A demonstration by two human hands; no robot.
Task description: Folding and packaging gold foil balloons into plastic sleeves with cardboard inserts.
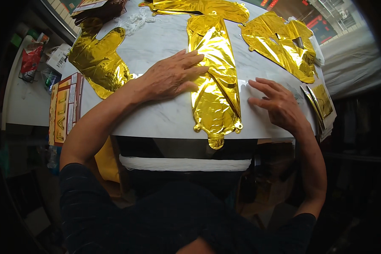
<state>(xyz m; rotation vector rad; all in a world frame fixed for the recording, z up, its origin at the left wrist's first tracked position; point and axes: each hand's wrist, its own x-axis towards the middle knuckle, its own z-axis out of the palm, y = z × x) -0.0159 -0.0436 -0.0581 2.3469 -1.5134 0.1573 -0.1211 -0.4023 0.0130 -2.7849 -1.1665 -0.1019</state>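
Top foil balloon (pixel 201 9) cut by edge

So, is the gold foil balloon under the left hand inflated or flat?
Flat. The gold foil balloon lies creased and folded on the white table, with the left hand pressing it and the right hand beside it.

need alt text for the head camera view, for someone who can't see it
A person's left hand presses flat on a folded gold foil balloon on a white marble table, while the right hand rests fingertips on the table beside it. More gold balloons lie around.
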